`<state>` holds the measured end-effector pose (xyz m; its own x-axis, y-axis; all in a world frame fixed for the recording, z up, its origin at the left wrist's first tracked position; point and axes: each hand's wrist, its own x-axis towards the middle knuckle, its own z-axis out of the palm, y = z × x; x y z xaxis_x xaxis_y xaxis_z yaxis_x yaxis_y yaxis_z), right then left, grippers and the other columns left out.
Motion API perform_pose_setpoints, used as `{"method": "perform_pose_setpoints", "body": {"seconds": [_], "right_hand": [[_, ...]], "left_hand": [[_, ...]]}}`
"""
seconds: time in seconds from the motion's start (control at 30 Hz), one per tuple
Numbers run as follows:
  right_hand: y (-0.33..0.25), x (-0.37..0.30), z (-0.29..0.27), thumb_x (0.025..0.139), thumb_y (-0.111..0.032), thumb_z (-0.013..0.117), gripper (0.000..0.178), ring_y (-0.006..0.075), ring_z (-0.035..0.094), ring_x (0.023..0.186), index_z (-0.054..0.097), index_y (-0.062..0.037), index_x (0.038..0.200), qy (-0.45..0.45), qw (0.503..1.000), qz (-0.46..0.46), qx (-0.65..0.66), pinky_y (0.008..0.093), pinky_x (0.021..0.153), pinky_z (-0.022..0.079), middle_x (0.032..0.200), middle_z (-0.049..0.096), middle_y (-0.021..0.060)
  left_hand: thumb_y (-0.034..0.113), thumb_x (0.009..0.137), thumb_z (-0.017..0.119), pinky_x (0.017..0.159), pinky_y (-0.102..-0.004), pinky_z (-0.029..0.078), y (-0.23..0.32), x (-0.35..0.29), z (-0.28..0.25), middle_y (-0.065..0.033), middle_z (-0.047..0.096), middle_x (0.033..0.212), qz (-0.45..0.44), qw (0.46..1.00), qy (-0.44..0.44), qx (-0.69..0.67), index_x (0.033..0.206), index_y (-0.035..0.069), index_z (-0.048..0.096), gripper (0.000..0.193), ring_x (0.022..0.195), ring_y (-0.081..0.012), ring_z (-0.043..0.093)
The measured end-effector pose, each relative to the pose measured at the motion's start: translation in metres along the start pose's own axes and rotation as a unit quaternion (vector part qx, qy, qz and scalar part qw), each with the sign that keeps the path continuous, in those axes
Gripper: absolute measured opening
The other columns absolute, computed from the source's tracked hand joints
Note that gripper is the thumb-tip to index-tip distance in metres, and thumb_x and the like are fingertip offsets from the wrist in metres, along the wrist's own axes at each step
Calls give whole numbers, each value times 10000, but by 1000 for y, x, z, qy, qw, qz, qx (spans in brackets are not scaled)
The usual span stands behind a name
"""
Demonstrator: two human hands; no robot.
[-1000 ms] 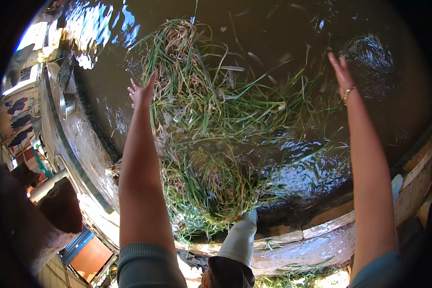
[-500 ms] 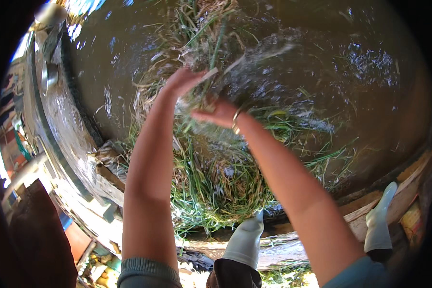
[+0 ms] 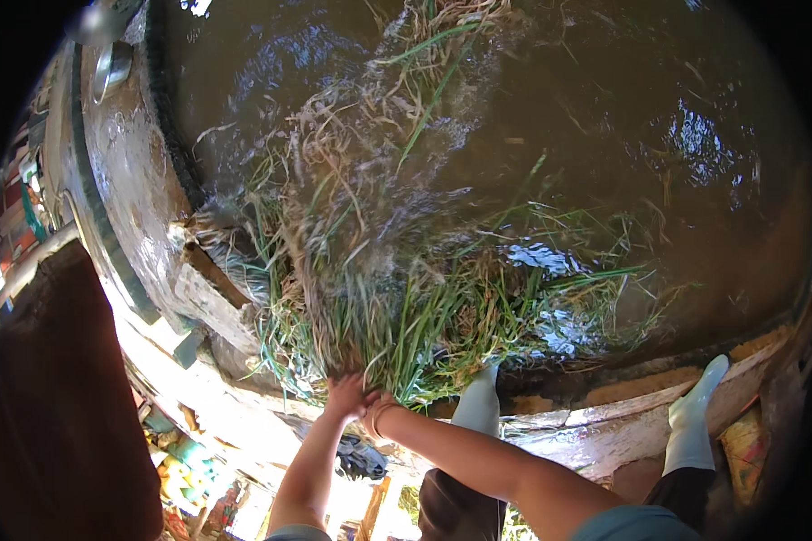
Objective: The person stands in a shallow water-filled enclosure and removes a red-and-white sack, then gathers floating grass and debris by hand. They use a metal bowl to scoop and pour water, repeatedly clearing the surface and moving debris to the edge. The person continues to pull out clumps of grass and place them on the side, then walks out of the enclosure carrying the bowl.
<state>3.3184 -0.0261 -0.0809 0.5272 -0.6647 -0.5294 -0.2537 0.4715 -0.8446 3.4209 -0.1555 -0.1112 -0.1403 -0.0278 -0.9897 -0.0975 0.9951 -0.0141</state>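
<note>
Long green and straw-coloured grass (image 3: 406, 334) lies in a thick mat in brown water, up against the near wall of a tank. At the mat's near edge my left hand (image 3: 344, 397) is closed on the gathered ends of a bunch of grass (image 3: 347, 338). My right hand (image 3: 376, 410), with a bangle at the wrist, is closed close beside it on the same bunch. The bunch's far part trails in the water, blurred by motion. Most of the fingers are hidden by the hands and stalks.
The tank's curved wall (image 3: 131, 171) runs along the left, with a metal bowl (image 3: 113, 68) on it. White boots (image 3: 480, 406) on dark trousers stand at the near rim (image 3: 595, 415). A dark brown post (image 3: 63, 388) rises at lower left. Dark cloth (image 3: 361, 458) lies near my hands.
Both hands have come back from out over the water to the mat's near edge and drawn together. The splashing grass now stretches away from them.
</note>
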Motion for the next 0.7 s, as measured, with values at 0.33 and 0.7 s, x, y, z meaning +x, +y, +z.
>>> {"method": "perform_pose_setpoints", "body": {"seconds": [0.33,0.7], "right_hand": [[286,-358,-270,826,-437,629,584,354,554,1134,505,-116,1298,826,468,211,-234,418,905,480,1240,527,274],[294,-189,-382,843,-600,545,673,299,480,1227,468,-169,1355,488,848,109,176,427,1056,316,1345,486,129]], "left_hand": [[404,884,602,672,-368,534,-14,-54,-198,-96,698,964,-59,958,196,-199,1123,206,636,312,797,-241,679],[746,770,494,1122,-496,222,-107,166,-388,-195,156,1530,-174,950,246,-87,1474,201,258,922,1402,-364,202]]}}
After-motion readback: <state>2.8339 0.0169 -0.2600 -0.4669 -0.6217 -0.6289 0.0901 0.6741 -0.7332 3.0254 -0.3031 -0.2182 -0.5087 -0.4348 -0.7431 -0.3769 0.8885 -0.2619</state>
